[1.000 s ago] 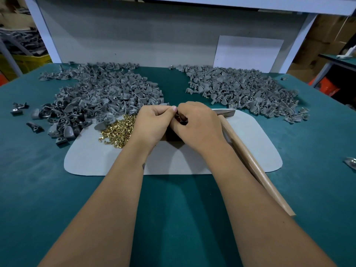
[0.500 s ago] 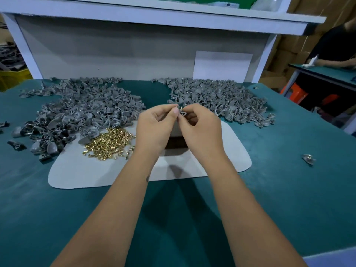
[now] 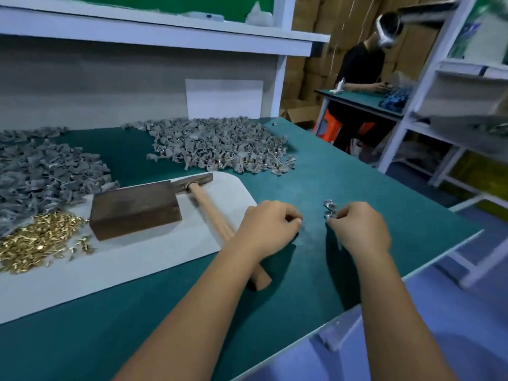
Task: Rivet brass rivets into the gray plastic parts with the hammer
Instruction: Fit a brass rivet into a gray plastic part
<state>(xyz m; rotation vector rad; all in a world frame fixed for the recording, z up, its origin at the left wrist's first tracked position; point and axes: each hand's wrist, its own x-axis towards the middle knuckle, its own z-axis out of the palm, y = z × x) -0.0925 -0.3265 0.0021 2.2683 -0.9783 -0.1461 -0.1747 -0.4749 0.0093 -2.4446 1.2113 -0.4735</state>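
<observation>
The hammer (image 3: pixel 204 207) handle's middle is hidden under the left hand (image 3: pixel 270 225). Left of the hammer, the brass rivets (image 3: pixel 35 239) and one gray parts pile (image 3: pixel 41 171) are cut off by the edge. Right of it, the right hand (image 3: pixel 357 229) pinches a small blurred part (image 3: pixel 329 215).

- Hammer (image 3: pixel 204 207): wooden handle, dark metal head; laid flat on the pale mat, head just beside a dark block, handle end partly hidden.
- Brass rivets (image 3: pixel 38 240): loose heap at mat's left.
- Gray plastic parts: two piles, left (image 3: pixel 46 171) & center-back (image 3: pixel 220 145); one small part (image 3: pixel 330 215) is pinched, another (image 3: pixel 330 204) seen just beyond.
</observation>
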